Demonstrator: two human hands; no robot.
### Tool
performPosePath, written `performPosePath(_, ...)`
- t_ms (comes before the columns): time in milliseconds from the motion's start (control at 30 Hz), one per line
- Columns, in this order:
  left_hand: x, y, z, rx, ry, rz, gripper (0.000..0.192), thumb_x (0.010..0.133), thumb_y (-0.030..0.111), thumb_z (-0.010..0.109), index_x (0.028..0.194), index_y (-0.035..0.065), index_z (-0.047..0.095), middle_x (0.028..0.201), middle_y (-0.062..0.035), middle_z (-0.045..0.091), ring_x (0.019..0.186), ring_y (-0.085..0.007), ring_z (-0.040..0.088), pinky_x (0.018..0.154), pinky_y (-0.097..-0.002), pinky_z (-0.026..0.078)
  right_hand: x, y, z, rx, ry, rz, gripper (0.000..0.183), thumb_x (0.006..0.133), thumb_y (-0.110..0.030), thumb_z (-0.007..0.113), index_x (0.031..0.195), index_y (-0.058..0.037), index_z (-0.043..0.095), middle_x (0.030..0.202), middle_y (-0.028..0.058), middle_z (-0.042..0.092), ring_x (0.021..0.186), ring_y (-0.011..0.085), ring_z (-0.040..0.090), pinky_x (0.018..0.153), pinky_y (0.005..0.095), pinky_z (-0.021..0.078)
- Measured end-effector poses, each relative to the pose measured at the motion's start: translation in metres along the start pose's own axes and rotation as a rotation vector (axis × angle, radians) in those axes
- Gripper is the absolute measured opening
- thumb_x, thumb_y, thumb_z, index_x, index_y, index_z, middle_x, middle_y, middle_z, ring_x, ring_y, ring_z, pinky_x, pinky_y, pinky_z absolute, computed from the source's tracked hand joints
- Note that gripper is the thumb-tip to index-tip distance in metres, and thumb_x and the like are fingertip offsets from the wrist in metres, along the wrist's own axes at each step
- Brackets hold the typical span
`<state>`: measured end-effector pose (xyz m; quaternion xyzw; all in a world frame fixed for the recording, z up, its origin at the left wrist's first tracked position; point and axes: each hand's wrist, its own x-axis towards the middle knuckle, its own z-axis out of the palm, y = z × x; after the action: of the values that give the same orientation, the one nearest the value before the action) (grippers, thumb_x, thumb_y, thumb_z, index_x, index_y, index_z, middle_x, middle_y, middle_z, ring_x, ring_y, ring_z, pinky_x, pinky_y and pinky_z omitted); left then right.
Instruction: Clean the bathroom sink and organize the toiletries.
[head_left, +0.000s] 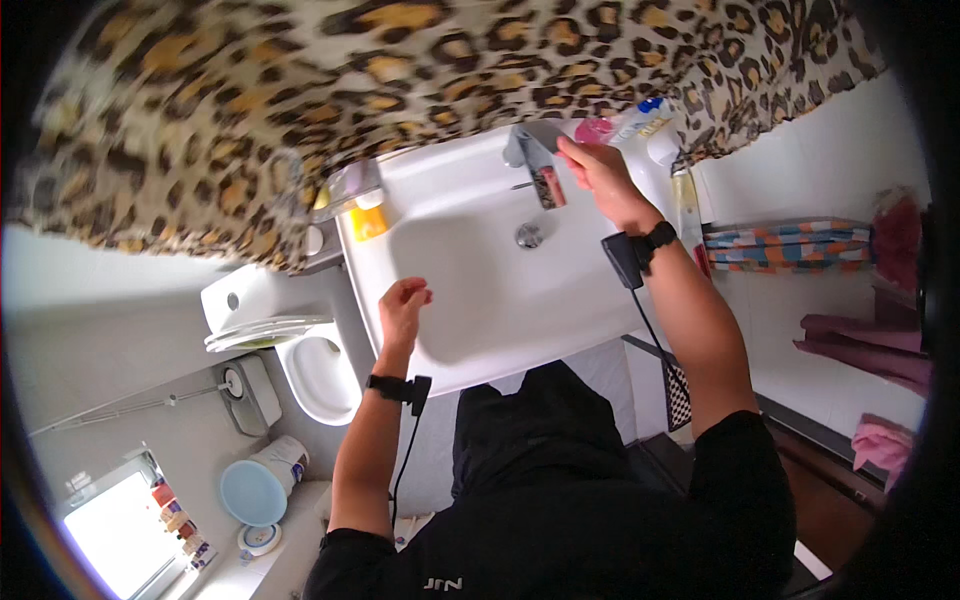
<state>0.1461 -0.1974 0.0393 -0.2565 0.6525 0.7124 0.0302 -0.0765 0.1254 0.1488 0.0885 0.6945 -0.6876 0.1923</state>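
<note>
My right hand (596, 176) is raised beside the chrome faucet (534, 157) at the back of a white washbasin (465, 292); whether its fingers touch the faucet's upper end I cannot tell. Over the basin's left side hovers my left hand (403, 304), fingers loosely curled, with nothing visible in it. Below the faucet lies the round metal drain (529, 235). An orange bottle with a white cap (367, 219) stands on the basin's back left corner. Near my right hand, at the back right, are a pink item (593, 130) and a clear plastic package with a blue part (646, 120).
Leopard-print fabric (450, 60) hangs across the far side. A toilet (322, 367) is left of the basin, with a light blue tub (253, 493) and a window (124, 532) lower left. Checked cloth (787, 246) and pink towels (883, 446) hang at the right.
</note>
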Motion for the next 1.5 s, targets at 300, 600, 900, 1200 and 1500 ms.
performPosePath(300, 0.100, -0.020, 0.197, -0.592, -0.279, -0.448, 0.025, 0.088, -0.008, 0.052, 0.113, -0.0053, 0.055, 0.107, -0.0151, 0.062, 0.098, -0.0269, 0.064, 0.092, -0.0372, 0.055, -0.006, 0.020, -0.037, 0.037, -0.152, -0.050, 0.044, 0.094, -0.044, 0.062, 0.110, -0.0025, 0.065, 0.093, 0.0029, 0.066, 0.072, 0.0091, 0.061, 0.059, 0.0221, 0.0442)
performPosePath(600, 0.138, -0.037, 0.266, -0.481, -0.362, -0.477, 0.026, 0.080, -0.005, 0.067, 0.082, 0.0137, 0.050, 0.070, 0.0004, 0.052, 0.057, -0.0126, 0.050, 0.048, -0.0258, 0.039, -0.011, 0.138, -0.090, 0.382, -0.090, 0.449, 0.057, 0.092, -0.043, 0.062, 0.132, -0.0041, 0.052, 0.124, 0.0114, 0.058, 0.115, 0.0232, 0.056, 0.098, 0.0377, 0.0447)
performPosePath(900, 0.079, 0.008, 0.209, 0.418, -0.267, -0.150, 0.021, 0.082, 0.008, 0.071, 0.101, 0.0024, 0.062, 0.077, -0.0050, 0.065, 0.065, -0.0124, 0.062, 0.055, -0.0270, 0.048, 0.048, 0.177, 0.004, 0.757, -0.328, 0.411, 0.039, 0.094, -0.012, 0.059, 0.129, 0.0013, 0.049, 0.107, 0.0125, 0.065, 0.096, 0.0220, 0.065, 0.089, 0.0346, 0.0527)
performPosePath(1200, 0.053, 0.145, 0.219, 0.696, -0.036, 0.434, 0.032, 0.095, 0.011, 0.059, 0.126, 0.0064, 0.059, 0.092, -0.0083, 0.066, 0.081, -0.0157, 0.064, 0.071, -0.0293, 0.052, 0.060, 0.195, 0.052, -0.112, -0.301, 0.159, 0.038, 0.084, -0.012, 0.066, 0.119, -0.0020, 0.059, 0.099, 0.0154, 0.069, 0.099, 0.0302, 0.067, 0.085, 0.0392, 0.0532)
performPosePath(1500, 0.055, 0.158, 0.244, 0.929, -0.187, 0.800, 0.027, 0.095, 0.016, 0.060, 0.120, 0.0083, 0.067, 0.085, -0.0113, 0.057, 0.077, -0.0269, 0.059, 0.069, -0.0362, 0.049, 0.015, 0.174, -0.018, -0.859, -0.218, 0.043, 0.050, 0.087, -0.019, 0.055, 0.135, -0.0119, 0.047, 0.132, 0.0200, 0.051, 0.120, 0.0435, 0.051, 0.099, 0.0538, 0.0418)
